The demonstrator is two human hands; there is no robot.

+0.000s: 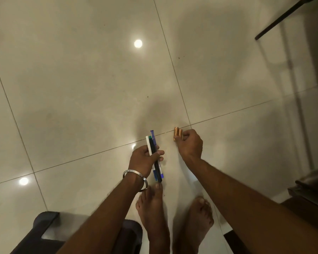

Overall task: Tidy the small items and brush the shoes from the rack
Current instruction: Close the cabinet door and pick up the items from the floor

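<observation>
The left hand [145, 158] grips a bundle of pens [154, 156] above the floor [81, 88]. Just beyond, the right hand [190, 143] pinches two batteries [177, 135] at a tile seam; best pinch both together and lift straight.
</observation>
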